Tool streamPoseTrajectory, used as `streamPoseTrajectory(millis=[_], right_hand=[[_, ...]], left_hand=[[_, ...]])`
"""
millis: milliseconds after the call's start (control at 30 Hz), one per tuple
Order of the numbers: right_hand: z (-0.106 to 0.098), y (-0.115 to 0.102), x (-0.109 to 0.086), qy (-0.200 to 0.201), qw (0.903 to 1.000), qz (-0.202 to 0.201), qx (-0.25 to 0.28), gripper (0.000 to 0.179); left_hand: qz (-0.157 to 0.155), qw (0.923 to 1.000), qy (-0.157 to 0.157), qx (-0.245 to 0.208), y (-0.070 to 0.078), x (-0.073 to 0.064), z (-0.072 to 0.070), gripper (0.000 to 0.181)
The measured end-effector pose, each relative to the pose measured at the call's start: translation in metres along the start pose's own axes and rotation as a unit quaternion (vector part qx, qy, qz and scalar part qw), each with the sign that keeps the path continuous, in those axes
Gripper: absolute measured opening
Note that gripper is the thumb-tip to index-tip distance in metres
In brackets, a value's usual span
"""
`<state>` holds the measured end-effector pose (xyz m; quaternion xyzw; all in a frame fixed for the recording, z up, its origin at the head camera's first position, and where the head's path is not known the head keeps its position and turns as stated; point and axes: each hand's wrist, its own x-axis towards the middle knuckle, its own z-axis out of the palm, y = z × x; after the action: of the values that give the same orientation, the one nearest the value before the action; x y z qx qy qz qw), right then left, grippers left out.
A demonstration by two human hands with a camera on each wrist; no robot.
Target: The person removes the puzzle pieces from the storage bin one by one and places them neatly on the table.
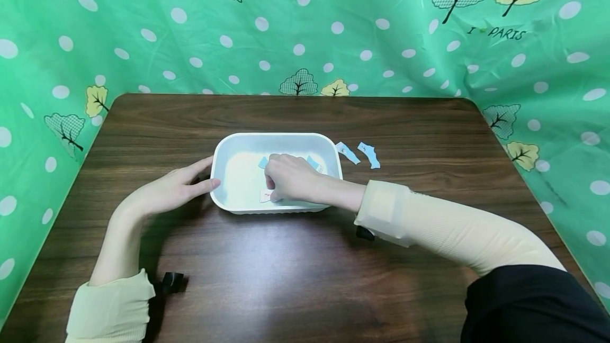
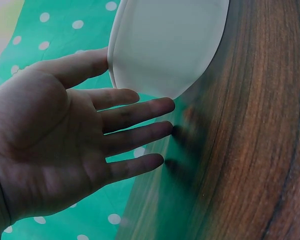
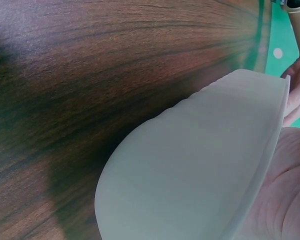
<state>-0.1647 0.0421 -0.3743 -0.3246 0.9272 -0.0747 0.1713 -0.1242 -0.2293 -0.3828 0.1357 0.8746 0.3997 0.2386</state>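
A white plastic tub (image 1: pixel 238 173) stands on the table. My left hand (image 1: pixel 176 187) is at its left end, the thumb lapping over the rim. In the left wrist view the other fingers of that hand stretch out straight, spread beside the tub's outer wall. My right hand (image 1: pixel 293 176) reaches into the tub with curled fingers, palm down. Its thumb tip overlaps a whitish paper piece (image 1: pixel 265 196) on the tub floor. Blue pieces (image 1: pixel 263 162) show beside the knuckles. I cannot tell whether the right fingertips pinch a piece; in the right wrist view the tub wall hides them.
Two blue paper pieces (image 1: pixel 369 155) with small marks lie on the dark wooden table (image 1: pixel 286 269), right of the tub. A green dotted cloth (image 1: pixel 305 20) hangs behind the table and along its sides. A small black object (image 1: pixel 172 282) shows beside the left cuff.
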Motion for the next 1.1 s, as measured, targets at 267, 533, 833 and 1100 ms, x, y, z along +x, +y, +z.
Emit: streamPoseTrajectory(millis=[267, 533, 833, 1100], right_hand=[[-0.003, 0.002, -0.001, -0.009, 0.9993, 0.01, 0.035, 0.015], [-0.011, 0.004, -0.001, -0.017, 0.9983, 0.014, 0.054, 0.02], [-0.035, 0.016, -0.004, -0.002, 0.9949, 0.033, 0.095, 0.022], [-0.066, 0.032, -0.017, 0.011, 0.991, 0.063, 0.118, 0.017]], left_hand=[[0.001, 1.0, -0.001, 0.004, 0.003, 0.001, 0.0, 0.068], [0.002, 0.9999, 0.001, 0.015, 0.005, 0.001, 0.0, 0.067], [-0.003, 1.0, -0.004, 0.009, 0.005, 0.001, 0.001, 0.07], [-0.029, 0.9994, -0.012, -0.016, 0.003, -0.002, 0.002, 0.071]])
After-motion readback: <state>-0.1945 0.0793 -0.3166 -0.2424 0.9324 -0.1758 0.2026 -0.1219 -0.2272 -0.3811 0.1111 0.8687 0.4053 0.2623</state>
